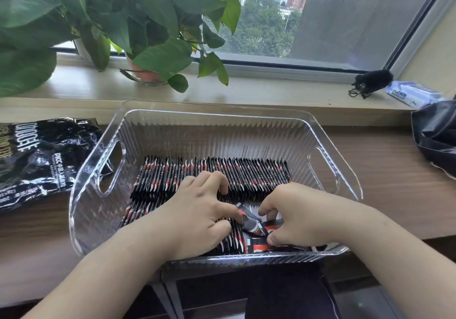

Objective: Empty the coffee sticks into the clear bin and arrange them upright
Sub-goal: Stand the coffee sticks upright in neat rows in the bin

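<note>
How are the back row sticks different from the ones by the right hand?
The back row stands upright, packed side by side; the loose sticks lie tilted and jumbled. The back row is a long line; the loose sticks are just a few. Both are black and red, inside the clear bin.

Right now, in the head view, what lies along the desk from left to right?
Black coffee bag → clear bin, holding the coffee sticks → dark bag at the right edge.
</note>
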